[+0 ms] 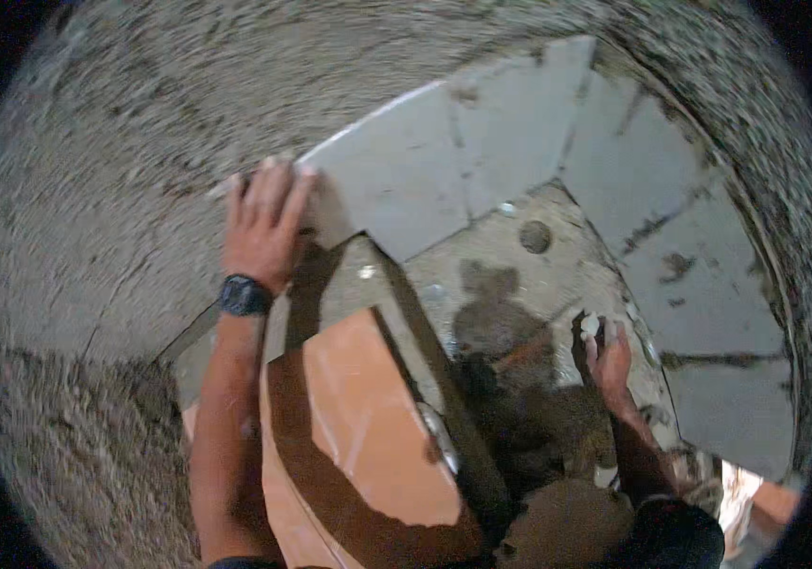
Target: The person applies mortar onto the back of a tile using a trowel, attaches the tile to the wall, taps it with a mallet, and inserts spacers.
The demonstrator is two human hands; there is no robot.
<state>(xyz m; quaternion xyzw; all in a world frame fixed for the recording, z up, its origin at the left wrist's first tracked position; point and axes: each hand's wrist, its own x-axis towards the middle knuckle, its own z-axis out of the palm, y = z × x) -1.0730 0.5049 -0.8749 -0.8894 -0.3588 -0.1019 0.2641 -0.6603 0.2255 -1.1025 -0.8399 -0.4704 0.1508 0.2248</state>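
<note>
My left hand [268, 223], with a dark watch on its wrist, is stretched up to the rough wall. Its fingers lie nearly straight at the left end of a row of pale grey wall tiles [377, 171], and the palm is hidden. Low on the right, my right hand [611, 365] is close to the floor by the tiled right wall. The fingers are curled around a small whitish piece [591, 325], whose exact kind I cannot make out.
Orange-tan tiles [377, 408] lean in front of me beside a raised ledge [363, 275]. A round dark spot [536, 237] and a wet patch [496, 322] mark the concrete floor. More grey tiles [709, 294] line the right wall. Bare rough wall [140, 190] spreads to the left.
</note>
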